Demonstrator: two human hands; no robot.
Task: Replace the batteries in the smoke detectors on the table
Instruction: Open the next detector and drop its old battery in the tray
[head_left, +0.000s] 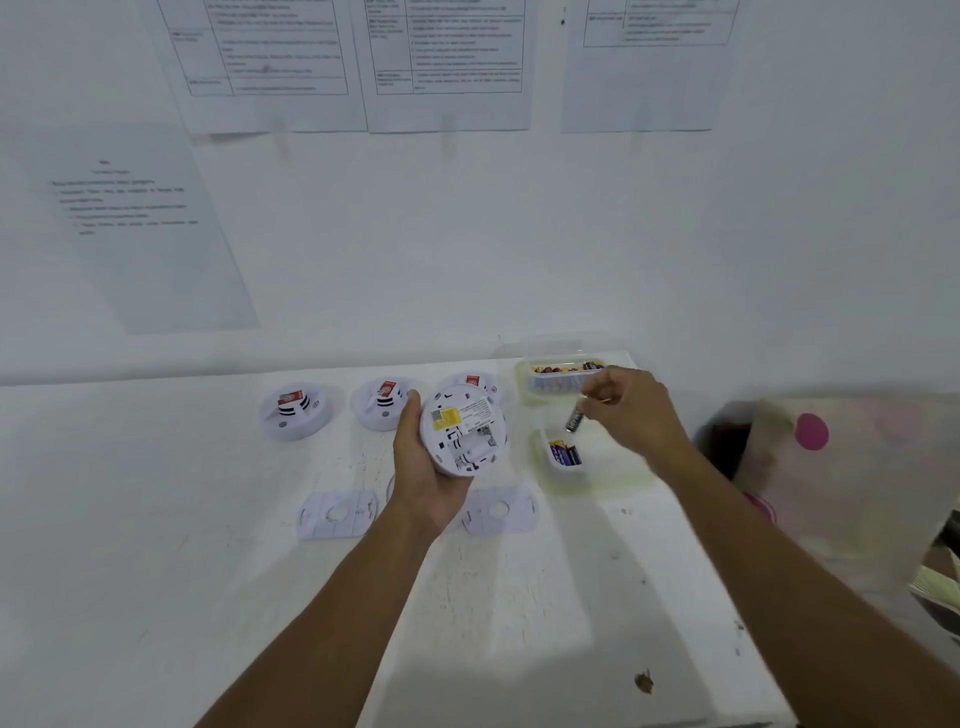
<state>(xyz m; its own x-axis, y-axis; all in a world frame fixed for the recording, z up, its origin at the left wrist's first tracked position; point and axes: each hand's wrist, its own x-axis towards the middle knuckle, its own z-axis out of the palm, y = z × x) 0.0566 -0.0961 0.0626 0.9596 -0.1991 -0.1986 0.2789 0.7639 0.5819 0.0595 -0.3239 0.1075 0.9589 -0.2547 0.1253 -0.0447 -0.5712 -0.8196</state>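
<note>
Forearms (332, 629) nearest cam, stretched over white, scuffed tabletop (519, 623). Head view only. Left hand (421, 467) cradles a smoke detector (462, 428) from below, fingers curled round its rim, back side up and tilted twd cam. Yellow label shows; battery bay below it looks empty, tho too small to be sure. Right hand (631, 410) pinches one battery (573, 420) by its top end, hanging just above small tub (566, 472) w/ a few batteries in it. Larger tub (522, 384) behind, near wall, also holds batteries. Three more detectors (296, 413) in a row at back, face up; rightmost partly hidden behind held unit. Mounting plates (337, 514) lie flat nr left wrist. Step, my read: cell swap on held unit. Can't tell if this cell is a spent one going into tub or a fresh one coming out. Next calls for: fresh cell lined up w/ bay polarity, pressed home, then plate back on.
</note>
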